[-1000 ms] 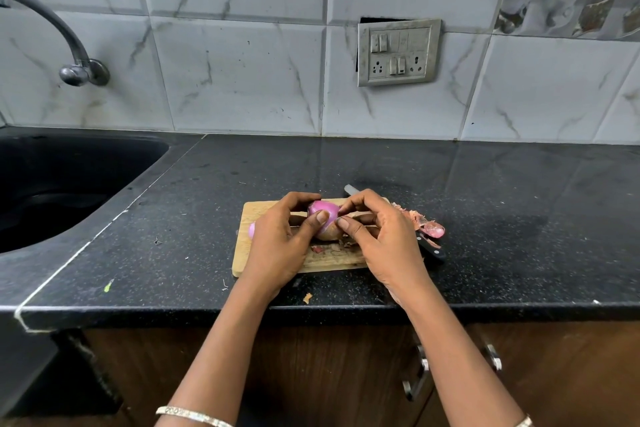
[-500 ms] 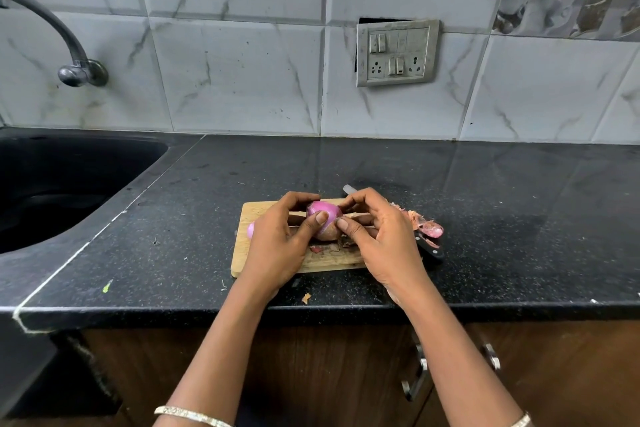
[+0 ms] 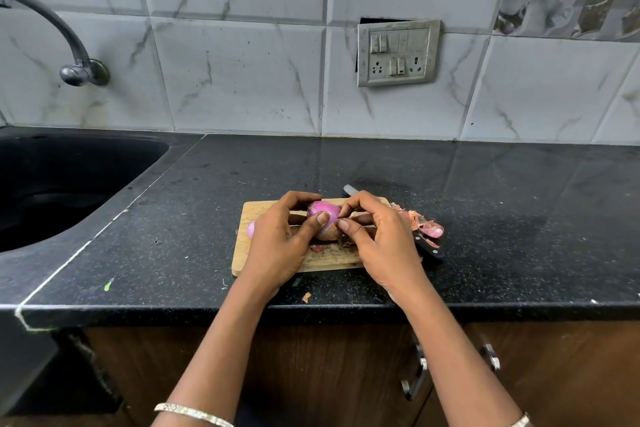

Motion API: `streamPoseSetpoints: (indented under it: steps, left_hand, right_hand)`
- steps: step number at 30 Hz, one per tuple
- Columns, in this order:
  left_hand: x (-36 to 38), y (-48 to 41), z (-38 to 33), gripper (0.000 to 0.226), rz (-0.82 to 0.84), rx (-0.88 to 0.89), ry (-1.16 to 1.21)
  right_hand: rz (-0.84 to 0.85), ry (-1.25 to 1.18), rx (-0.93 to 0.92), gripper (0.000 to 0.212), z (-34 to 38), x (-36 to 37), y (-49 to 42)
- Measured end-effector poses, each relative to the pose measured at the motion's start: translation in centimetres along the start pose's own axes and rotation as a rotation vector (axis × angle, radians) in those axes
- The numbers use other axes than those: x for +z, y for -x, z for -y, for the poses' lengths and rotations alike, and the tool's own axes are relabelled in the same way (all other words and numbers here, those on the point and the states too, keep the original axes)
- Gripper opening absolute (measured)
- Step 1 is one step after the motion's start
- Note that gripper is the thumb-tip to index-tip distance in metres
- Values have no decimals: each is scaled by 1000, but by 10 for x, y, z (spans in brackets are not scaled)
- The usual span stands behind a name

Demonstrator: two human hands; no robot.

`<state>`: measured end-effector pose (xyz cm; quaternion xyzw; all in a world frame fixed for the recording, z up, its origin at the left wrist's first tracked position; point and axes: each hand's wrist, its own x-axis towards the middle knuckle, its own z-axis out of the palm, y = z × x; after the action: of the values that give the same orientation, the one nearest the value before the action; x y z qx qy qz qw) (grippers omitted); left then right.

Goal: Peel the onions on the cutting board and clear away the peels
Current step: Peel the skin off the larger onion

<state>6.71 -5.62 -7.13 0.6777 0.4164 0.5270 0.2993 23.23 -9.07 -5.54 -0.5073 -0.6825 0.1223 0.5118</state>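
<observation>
Peel scrap (image 3: 306, 297) lies nearest on the bench (image 3: 519, 236). Beyond it, the left grip (image 3: 277, 246) clasps the half-bared onion (image 3: 323, 215) over the cutting board (image 3: 329, 262). The right grip (image 3: 384, 246) pinches its skin at 3 o'clock. Steadying left and pulling rootward should strip it cleanly. Shed peels (image 3: 420, 222) lie at the board's 3 o'clock.

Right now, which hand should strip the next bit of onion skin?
Probably right. The right hand pinches skin on the onion; the left hand only grips it; the peel pile lies to the right.
</observation>
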Motion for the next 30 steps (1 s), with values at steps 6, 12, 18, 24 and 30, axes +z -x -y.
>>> streamPoseSetpoints:
  steps: [6,12,18,24,30]
  left_hand:
    - [1,1,-2,27,-11,0,-4]
    - [2,0,-2,23,-44,23,-72]
    - [2,0,-4,22,-5,49,-115]
    - [1,0,-4,22,2,63,-90]
    - [0,1,-3,22,12,55,-58]
  right_hand:
    - [21,-31,17,17,-3,1,1]
    - [-18,-43,67,15,-10,2,1]
    - [-138,-85,154,27,-18,3,1]
    - [-85,-145,136,18,-8,3,0]
    - [-120,-199,160,20,-10,1,1]
